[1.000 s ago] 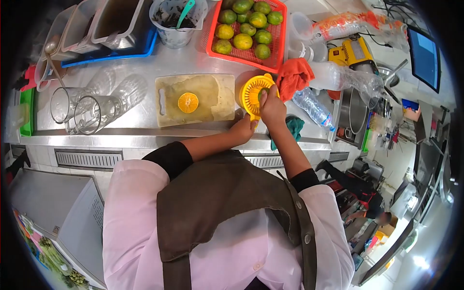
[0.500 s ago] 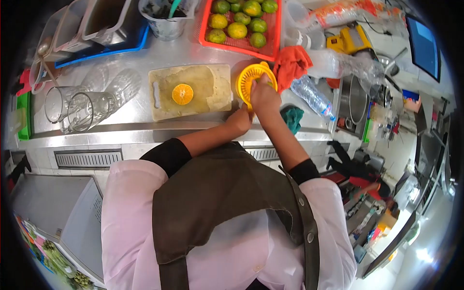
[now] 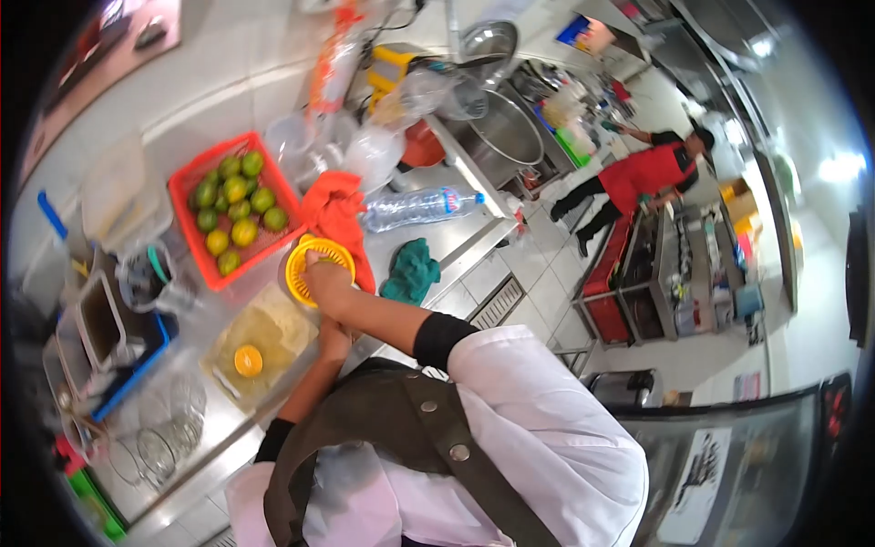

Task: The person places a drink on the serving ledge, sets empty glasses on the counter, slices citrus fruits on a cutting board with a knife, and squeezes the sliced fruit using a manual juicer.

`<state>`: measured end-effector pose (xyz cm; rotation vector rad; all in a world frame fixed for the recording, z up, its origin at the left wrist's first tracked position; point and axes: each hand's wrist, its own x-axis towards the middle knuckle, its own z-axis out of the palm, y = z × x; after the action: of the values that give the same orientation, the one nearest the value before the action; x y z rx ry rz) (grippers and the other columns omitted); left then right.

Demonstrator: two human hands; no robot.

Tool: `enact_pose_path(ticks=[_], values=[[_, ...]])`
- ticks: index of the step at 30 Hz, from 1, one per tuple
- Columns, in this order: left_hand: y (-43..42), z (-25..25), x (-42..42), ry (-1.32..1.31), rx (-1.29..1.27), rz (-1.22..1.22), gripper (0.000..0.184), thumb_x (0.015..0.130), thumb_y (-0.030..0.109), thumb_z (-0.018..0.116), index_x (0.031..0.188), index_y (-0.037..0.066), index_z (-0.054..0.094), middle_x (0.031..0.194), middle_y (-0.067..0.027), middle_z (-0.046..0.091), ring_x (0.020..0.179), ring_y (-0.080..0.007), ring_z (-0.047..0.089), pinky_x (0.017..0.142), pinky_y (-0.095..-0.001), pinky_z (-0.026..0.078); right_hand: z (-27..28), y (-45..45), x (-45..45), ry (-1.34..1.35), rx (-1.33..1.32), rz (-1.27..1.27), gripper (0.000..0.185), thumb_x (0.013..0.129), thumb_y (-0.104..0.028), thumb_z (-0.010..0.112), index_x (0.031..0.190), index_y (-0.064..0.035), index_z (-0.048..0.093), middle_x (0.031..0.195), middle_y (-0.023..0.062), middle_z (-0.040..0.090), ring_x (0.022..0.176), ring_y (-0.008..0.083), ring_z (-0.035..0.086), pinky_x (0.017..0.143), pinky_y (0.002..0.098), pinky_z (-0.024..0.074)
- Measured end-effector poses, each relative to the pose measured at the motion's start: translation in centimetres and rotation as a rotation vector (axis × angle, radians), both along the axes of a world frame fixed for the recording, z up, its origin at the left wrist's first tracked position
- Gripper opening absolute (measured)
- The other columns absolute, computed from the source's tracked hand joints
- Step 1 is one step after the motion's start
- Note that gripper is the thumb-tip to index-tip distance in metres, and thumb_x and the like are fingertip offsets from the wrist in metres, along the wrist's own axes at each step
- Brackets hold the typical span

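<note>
A yellow citrus juicer (image 3: 295, 273) with a slotted strainer stands on the steel counter. My right hand (image 3: 330, 286) is closed over its middle, pressing down; what lies under the palm is hidden. My left hand (image 3: 334, 339) is closed at the juicer's near edge, where it seems to grip the handle, partly covered by my right forearm. Left of the juicer, a cut orange half (image 3: 248, 361) lies face up on a worn, wet cutting board (image 3: 283, 319).
Behind stands a red basket (image 3: 196, 272) of green-yellow citrus. An orange cloth (image 3: 335, 208), a water bottle (image 3: 419, 208) and a green cloth (image 3: 412, 273) lie right of the juicer. Glass mugs (image 3: 155, 451) stand at left. A co-worker (image 3: 638, 178) stands across the aisle.
My view has swung to the right, bringing the co-worker and aisle into fuller sight. Both hands stay at the juicer, and the orange half remains on the board.
</note>
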<state>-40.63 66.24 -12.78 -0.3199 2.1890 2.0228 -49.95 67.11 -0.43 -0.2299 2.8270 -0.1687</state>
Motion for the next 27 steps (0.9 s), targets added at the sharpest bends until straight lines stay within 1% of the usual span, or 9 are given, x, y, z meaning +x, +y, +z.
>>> enact_pose_path(ticks=[2, 7, 9, 11, 12, 18, 20, 24, 27], values=[[-0.7, 6.6, 0.6, -0.168, 0.006, 0.026, 0.030, 0.092, 0.027, 0.038, 0.106, 0.000, 0.040, 0.078, -0.0108, 0.058, 0.054, -0.0214, 0.056, 0.046, -0.0321, 0.046, -0.8, 0.4, -1.8, -0.027, -0.074, 0.026, 0.039, 0.086, -0.036, 0.047, 0.102, -0.0014, 0.042, 0.082, 0.0163, 0.063, 0.077, 0.0282, 0.063, 0.063, 0.0386, 0.0497], [-1.1, 4.6, 0.3, -0.176, 0.142, 0.008, 0.029, 0.093, 0.028, 0.034, 0.105, 0.001, 0.037, 0.073, -0.0101, 0.055, 0.043, -0.0153, 0.050, 0.035, -0.0248, 0.041, -0.5, 3.9, -4.6, -0.323, -0.503, -0.163, 0.054, 0.085, -0.040, 0.048, 0.117, 0.0036, 0.041, 0.107, 0.0215, 0.057, 0.092, 0.0333, 0.058, 0.074, 0.0402, 0.0475], [-1.4, 4.9, 0.4, -0.158, 0.111, -0.016, 0.030, 0.093, 0.028, 0.035, 0.104, 0.001, 0.037, 0.074, -0.0107, 0.056, 0.042, -0.0156, 0.050, 0.034, -0.0245, 0.041, -5.6, 7.5, -4.9, -0.299, -0.930, -0.109, 0.048, 0.085, -0.042, 0.048, 0.115, -0.0040, 0.045, 0.090, 0.0111, 0.060, 0.067, 0.0216, 0.059, 0.053, 0.0356, 0.0466], [-1.6, 5.8, 0.5, -0.161, 0.090, -0.007, 0.030, 0.093, 0.028, 0.034, 0.104, 0.000, 0.037, 0.074, -0.0122, 0.057, 0.039, -0.0160, 0.049, 0.034, -0.0247, 0.042, 3.0, 13.3, -1.2, -0.859, -1.265, -0.396, 0.033, 0.087, -0.042, 0.045, 0.102, -0.0132, 0.049, 0.066, -0.0001, 0.048, 0.044, 0.0092, 0.042, 0.035, 0.0243, 0.0301], [-1.7, 6.0, 0.4, -0.159, 0.071, -0.012, 0.030, 0.093, 0.028, 0.034, 0.104, 0.000, 0.036, 0.074, -0.0122, 0.057, 0.038, -0.0160, 0.049, 0.034, -0.0248, 0.042, 6.2, 14.8, 1.1, -0.702, -1.386, -0.571, 0.027, 0.088, -0.044, 0.041, 0.085, -0.0175, 0.046, 0.054, -0.0046, 0.030, 0.038, 0.0039, 0.023, 0.034, 0.0173, 0.0155], [-2.0, 5.9, 0.3, -0.237, 0.022, -0.037, 0.030, 0.094, 0.029, 0.033, 0.103, 0.000, 0.035, 0.076, -0.0114, 0.056, 0.041, -0.0161, 0.049, 0.037, -0.0244, 0.042, 4.9, 31.7, 6.7, -0.239, -1.590, -1.221, 0.037, 0.087, -0.049, 0.037, 0.078, -0.0139, 0.044, 0.059, 0.0000, 0.037, 0.039, 0.0092, 0.023, 0.035, 0.0218, 0.0234], [-1.8, 5.2, 0.4, -0.273, 0.062, 0.008, 0.029, 0.094, 0.029, 0.033, 0.105, 0.002, 0.035, 0.077, -0.0110, 0.054, 0.041, -0.0149, 0.047, 0.037, -0.0237, 0.042, 2.9, 36.7, 6.8, -0.272, -1.739, -1.431, 0.035, 0.087, -0.045, 0.040, 0.078, -0.0123, 0.049, 0.059, 0.0011, 0.041, 0.042, 0.0106, 0.030, 0.038, 0.0233, 0.0299], [-2.0, 4.6, 0.6, -0.293, 0.108, 0.051, 0.029, 0.094, 0.030, 0.032, 0.108, 0.004, 0.034, 0.078, -0.0110, 0.054, 0.040, -0.0145, 0.046, 0.038, -0.0238, 0.042, 0.2, 50.9, -1.1, -0.087, -2.229, -1.045, 0.044, 0.086, -0.049, 0.039, 0.092, -0.0072, 0.049, 0.075, 0.0086, 0.055, 0.053, 0.0179, 0.050, 0.051, 0.0292, 0.0430], [-1.8, 5.8, 0.4, -0.322, 0.041, 0.018, 0.029, 0.094, 0.029, 0.032, 0.109, 0.005, 0.033, 0.077, -0.0107, 0.054, 0.039, -0.0140, 0.045, 0.037, -0.0239, 0.041, -0.7, 58.2, -7.5, 0.498, -2.078, -1.496, 0.055, 0.086, -0.051, 0.039, 0.113, -0.0022, 0.037, 0.103, 0.0168, 0.049, 0.085, 0.0310, 0.053, 0.067, 0.0419, 0.0469]])
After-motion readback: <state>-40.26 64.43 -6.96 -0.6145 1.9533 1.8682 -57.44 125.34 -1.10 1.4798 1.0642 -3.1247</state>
